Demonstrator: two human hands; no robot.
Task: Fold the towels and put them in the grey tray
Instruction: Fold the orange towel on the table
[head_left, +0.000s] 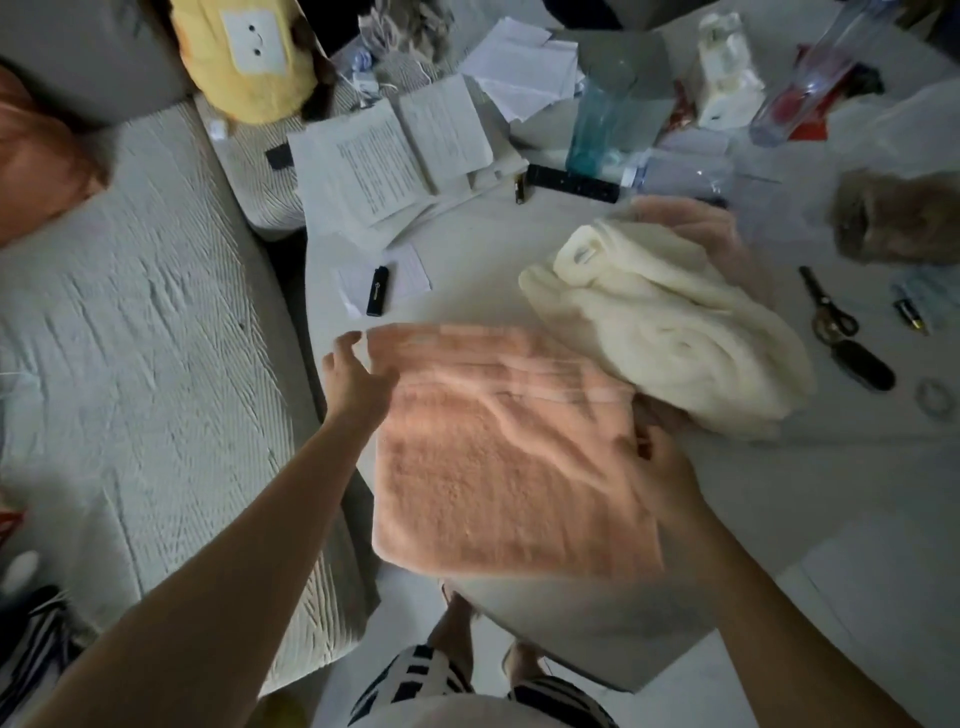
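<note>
Roughly halfway on towel one: peach towel (511, 457) folded flat at near table edge (467, 249), left hand (353, 376) loosely on its far-left corner, right hand (662, 457) grip unclear, cream towel (670, 332) crumpled far-right, no grey tray visible.

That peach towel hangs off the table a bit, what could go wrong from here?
1. The peach towel overhangs the near edge of the table; it might slide off when the left hand and right hand move it.
2. The cream towel lies crumpled against it and could get dragged along.
3. Scissors lie close by the cream towel; spreading it could snag or knock them.
</note>
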